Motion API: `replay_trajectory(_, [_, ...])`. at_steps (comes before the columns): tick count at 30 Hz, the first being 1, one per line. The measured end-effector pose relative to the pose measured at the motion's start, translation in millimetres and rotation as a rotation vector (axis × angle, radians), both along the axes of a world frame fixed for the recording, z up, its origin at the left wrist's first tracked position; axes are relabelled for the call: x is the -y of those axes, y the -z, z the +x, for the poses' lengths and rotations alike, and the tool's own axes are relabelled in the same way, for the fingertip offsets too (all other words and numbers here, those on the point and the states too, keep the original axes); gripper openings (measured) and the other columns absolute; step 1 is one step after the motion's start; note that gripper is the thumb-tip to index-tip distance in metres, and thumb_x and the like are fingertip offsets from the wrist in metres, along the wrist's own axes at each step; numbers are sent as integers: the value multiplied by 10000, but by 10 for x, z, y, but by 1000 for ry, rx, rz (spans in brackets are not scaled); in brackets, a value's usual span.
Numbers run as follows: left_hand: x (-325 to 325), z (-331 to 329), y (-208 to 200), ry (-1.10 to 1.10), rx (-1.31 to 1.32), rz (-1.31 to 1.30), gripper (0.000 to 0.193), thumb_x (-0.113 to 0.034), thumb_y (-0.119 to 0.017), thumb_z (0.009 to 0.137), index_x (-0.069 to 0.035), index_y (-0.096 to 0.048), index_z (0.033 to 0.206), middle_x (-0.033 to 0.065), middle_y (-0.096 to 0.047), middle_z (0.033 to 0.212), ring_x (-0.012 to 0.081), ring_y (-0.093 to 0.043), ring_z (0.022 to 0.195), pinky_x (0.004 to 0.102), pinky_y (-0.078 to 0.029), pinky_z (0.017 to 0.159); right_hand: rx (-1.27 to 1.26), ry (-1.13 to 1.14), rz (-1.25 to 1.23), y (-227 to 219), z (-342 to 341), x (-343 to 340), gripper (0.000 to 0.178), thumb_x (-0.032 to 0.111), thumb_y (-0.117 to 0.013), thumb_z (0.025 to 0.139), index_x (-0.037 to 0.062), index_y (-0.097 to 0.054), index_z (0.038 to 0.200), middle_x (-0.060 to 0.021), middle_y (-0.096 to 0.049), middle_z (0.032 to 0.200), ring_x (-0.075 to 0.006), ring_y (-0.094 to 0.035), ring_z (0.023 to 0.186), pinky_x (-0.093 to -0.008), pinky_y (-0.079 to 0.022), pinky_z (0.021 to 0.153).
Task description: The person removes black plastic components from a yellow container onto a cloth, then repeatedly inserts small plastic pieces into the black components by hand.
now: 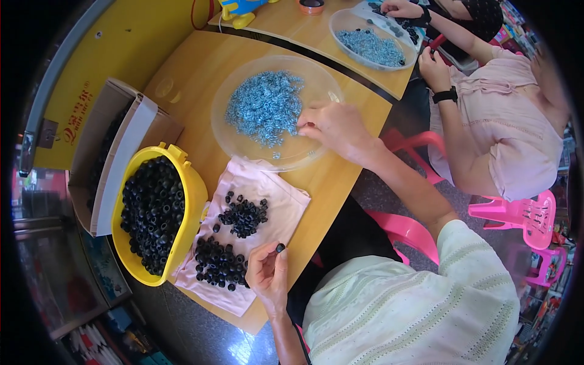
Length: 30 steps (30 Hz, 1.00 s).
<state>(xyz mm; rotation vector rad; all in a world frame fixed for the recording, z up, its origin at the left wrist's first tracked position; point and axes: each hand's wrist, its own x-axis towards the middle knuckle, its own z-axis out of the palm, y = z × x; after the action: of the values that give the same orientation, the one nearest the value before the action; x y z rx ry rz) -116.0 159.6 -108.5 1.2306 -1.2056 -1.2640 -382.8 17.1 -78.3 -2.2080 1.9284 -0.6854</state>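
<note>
Between the thumb and finger of my left hand (266, 274) is a small black barrel-shaped piece (280, 247), held just past a pink cloth (286, 198). Two heaps of black pieces lie on that cloth: smaller ones (244, 218) farther off and larger, rounder ones (219, 263) nearer. My right hand (337, 129) reaches over a shallow clear round tray (222, 137). Its fingertips are closed at the edge of a pile of tiny shiny blue coil-like pieces (263, 106); whatever they pinch is hidden.
A yellow bucket (198, 204) full of black pieces stands at the table's left edge, beside an open cardboard box (112, 158). Upper right, another person (493, 121) in pink works over a second clear tray (340, 52) of blue pieces. Pink plastic chairs (404, 234) stand close by.
</note>
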Motion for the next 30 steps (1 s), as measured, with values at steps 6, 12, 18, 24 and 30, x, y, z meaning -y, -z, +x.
replay_trajectory(6, [-29, 39, 54, 25, -45, 9, 201, 64, -646, 838, 22, -613, 1032, 67, -575, 1024, 104, -576, 886, 220, -475, 795, 53, -59, -27, 1, -32, -45, 127, 226, -704, 769, 104, -687, 801, -59, -672, 788, -266, -659, 745, -386, -519, 653])
replay_trajectory(12, [-83, 22, -68, -91, -321, 17, 187, 54, -652, 834, 13, -592, 1006, 101, -623, 969, 158, -637, 815, 275, -539, 757, 395, -194, 110, -389, 170, -402, 148, 209, -705, 774, 75, -667, 823, -70, -654, 757, -227, -644, 701, -344, -491, 610])
replay_trajectory(18, [-156, -46, -447, -28, -506, 17, 199, 61, -661, 817, 19, -579, 993, 131, -638, 944, 189, -658, 801, 305, -569, 718, 676, -604, 83, -615, 626, -944, 139, 96, -778, 726, 80, -663, 803, -16, -631, 726, -157, -544, 592, -283, -416, 517])
replay_trajectory(24, [-267, -12, -506, -71, -378, -11, 208, 26, -680, 814, 34, -588, 1001, 127, -627, 931, 167, -635, 733, 270, -545, 679, 560, -706, 50, -627, 758, -1013, 162, 128, -765, 722, 72, -628, 789, -21, -627, 746, -200, -627, 707, -315, -501, 600])
replay_trajectory(30, [-339, 119, -497, 27, -9, -147, 280, 111, -691, 759, 48, -649, 1028, 141, -633, 1027, 201, -608, 934, 278, -484, 817, 471, -753, 65, -604, 820, -1019, 181, 158, -756, 726, 67, -610, 780, -25, -611, 736, -189, -618, 681, -302, -493, 576])
